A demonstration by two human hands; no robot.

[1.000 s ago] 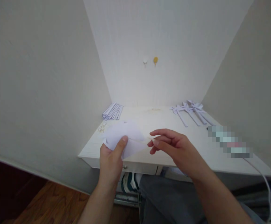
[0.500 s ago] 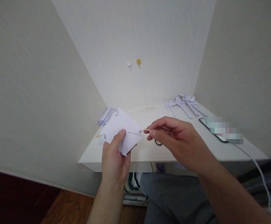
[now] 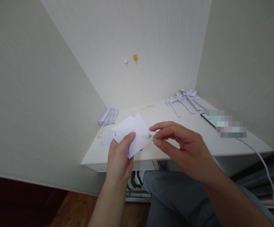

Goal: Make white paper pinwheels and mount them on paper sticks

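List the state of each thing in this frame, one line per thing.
Folded white paper piece: pinched in the left hand, held above the desk edge.
Thin wooden stick: pinched in the right hand, tip at the paper.
White paper pinwheels on strips: lying flat at the desk's back right.
Stack of white paper strips: lying at the back left.

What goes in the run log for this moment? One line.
left hand: holds folded white paper | right hand: pinches thin stick at paper | desk: paper pinwheels, strip stack
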